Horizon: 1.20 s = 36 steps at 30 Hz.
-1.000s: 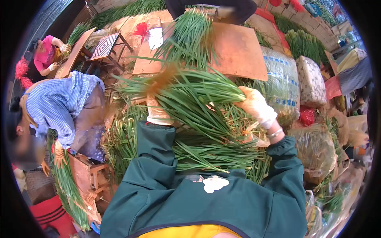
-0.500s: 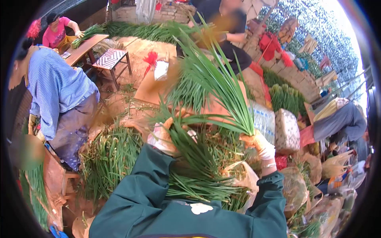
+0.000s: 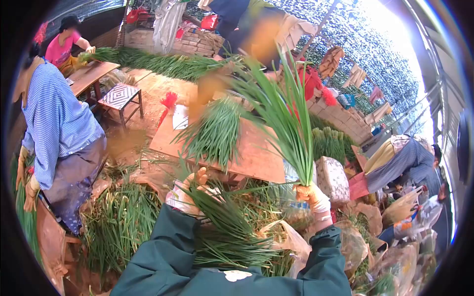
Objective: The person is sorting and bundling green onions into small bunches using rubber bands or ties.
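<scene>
My right hand [image 3: 310, 195], in a pale orange glove, grips the lower ends of an upright bunch of garlic chives [image 3: 294, 135]. Its long green leaves fan upward and lean left. My left hand [image 3: 186, 193], also gloved, is raised at the left with its fingertips showing; a darker bunch of chives [image 3: 222, 209] droops from it toward my lap. The leaves hide part of that grip. Beyond my hands, a pile of chives [image 3: 217, 129] lies on a low wooden board [image 3: 259, 150].
A heap of loose chives [image 3: 121, 222] lies at my left. Plastic bags [image 3: 353, 241] crowd the right, near a patterned cushioned block [image 3: 332, 180]. A person in a blue checked shirt [image 3: 59, 106] bends at the left. Another person works behind the board, near a patterned stool [image 3: 120, 96].
The view has tilted up and shifted right, so the board and its pile show more fully. The right-hand bunch stands more upright. My left hand's fingertips show more clearly.
</scene>
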### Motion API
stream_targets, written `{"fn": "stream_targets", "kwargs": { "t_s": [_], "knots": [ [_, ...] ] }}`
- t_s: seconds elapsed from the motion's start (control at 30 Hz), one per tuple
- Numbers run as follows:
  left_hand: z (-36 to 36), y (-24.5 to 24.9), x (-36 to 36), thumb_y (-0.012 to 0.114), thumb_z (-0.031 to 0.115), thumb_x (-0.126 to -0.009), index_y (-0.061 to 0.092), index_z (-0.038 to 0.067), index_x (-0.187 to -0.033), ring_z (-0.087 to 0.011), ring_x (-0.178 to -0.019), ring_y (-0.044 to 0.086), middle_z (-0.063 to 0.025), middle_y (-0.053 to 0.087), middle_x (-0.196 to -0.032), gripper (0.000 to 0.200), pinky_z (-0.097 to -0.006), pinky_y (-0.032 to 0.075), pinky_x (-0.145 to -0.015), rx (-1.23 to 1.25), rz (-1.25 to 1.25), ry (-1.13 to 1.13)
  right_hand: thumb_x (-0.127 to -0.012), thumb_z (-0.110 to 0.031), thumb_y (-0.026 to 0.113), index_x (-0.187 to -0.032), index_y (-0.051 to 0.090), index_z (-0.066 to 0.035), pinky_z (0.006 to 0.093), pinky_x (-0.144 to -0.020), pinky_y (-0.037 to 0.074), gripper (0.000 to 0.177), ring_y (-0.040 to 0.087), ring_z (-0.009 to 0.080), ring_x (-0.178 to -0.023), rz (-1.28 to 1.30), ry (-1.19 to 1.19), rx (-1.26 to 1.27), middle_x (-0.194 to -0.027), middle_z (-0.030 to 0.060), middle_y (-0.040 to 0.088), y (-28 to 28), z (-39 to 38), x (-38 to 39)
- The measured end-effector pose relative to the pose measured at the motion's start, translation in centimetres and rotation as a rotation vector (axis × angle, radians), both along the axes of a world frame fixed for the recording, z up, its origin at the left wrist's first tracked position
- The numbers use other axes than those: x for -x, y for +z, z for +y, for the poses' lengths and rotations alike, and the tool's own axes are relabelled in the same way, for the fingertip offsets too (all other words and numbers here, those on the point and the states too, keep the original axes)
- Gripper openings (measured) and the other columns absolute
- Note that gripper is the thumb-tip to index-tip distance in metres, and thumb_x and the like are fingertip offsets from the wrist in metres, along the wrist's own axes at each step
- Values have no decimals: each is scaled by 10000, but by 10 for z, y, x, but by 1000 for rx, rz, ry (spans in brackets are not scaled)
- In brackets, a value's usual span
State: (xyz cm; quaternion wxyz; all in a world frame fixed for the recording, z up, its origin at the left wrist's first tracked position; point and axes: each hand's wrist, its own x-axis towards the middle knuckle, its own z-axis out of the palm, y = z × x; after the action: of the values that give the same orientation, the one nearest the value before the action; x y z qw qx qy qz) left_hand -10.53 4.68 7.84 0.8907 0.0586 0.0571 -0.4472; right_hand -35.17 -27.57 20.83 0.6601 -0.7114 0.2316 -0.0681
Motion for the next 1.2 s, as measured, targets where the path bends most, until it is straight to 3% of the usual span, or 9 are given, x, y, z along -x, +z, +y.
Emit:
{"fn": "stream_targets", "kwargs": {
  "t_s": [0.13, 0.23, 0.43, 0.57, 0.87, 0.97, 1.07, 1.17, 1.2],
  "knots": [
    [4, -16, -5, 563, 248, -915, 640, 86, -1146, -164, -607, 592, -59, 701, -865, 292, -290, 508, -526, 163, 50, -45, -755, -379, 740, -922, 606, -16, 257, -540, 380, 422, 410, 84, -468, -37, -21, 46, -535, -16, 437, 17, 3, 12],
    [9, -12, 1, 554, 231, -929, 655, 92, -1094, -120, -538, 556, -16, 668, -784, 238, -236, 482, -478, -184, -3, 172, -768, -306, 721, -902, 605, -23, 266, -574, 383, 333, 340, 83, -456, -57, -40, -43, -508, -55, 370, 28, 1, 33],
    [6, -10, -9, 553, 223, -937, 640, 69, -1053, -54, -473, 437, 40, 565, -655, 212, -183, 402, -429, -48, 171, 66, -700, -367, 745, -892, 594, -6, 269, -539, 348, 436, 342, 101, -453, -97, -117, -128, -509, -49, 364, 16, 3, 75],
    [8, -36, -18, 531, 238, -952, 643, 102, -1092, -107, -506, 519, 26, 555, -645, 225, -256, 451, -437, 77, 51, 19, -699, -343, 734, -898, 593, 7, 274, -517, 326, 426, 318, 99, -449, -149, -45, -272, -507, -48, 344, -4, -6, 94],
    [9, -43, -27, 452, 227, -985, 620, 63, -1105, -41, -424, 255, 74, 263, -525, 264, -220, 222, -368, 433, 52, -122, -765, -284, 736, -948, 600, -12, 231, -482, 308, 355, 365, 77, -472, 16, -62, -296, -562, -49, 426, 22, -15, 138],
    [12, -51, -32, 426, 248, -990, 625, 89, -1139, -39, -416, 219, 93, 193, -518, 295, -223, 191, -365, 543, 38, -161, -789, -217, 728, -946, 699, -78, 281, -614, 474, 212, 569, 118, -648, 507, -260, 594, -743, 27, 656, 90, 9, 126],
    [12, -54, -32, 457, 246, -980, 647, 92, -1088, -37, -422, 236, 97, 227, -517, 267, -211, 219, -371, 475, 9, -110, -773, -24, 681, -873, 708, -64, 313, -599, 500, 111, 619, 115, -674, 425, -374, 1357, -726, 22, 665, 114, -50, 170],
    [11, -59, -33, 498, 245, -964, 663, 111, -1061, -47, -436, 278, 95, 302, -530, 234, -213, 262, -383, 371, -33, -51, -645, -35, 633, -696, 596, -89, 385, -594, 485, 83, 626, 312, -659, 566, 4, 2119, -661, 113, 608, 184, -38, 130],
    [13, -57, -31, 498, 248, -962, 664, 111, -1059, -48, -436, 278, 94, 307, -532, 236, -215, 260, -382, 345, 7, -52, -681, -61, 609, -743, 582, -105, 387, -644, 468, 81, 600, 280, -678, 656, 118, 2268, -658, 96, 564, 195, -47, 119]
  ]
}}
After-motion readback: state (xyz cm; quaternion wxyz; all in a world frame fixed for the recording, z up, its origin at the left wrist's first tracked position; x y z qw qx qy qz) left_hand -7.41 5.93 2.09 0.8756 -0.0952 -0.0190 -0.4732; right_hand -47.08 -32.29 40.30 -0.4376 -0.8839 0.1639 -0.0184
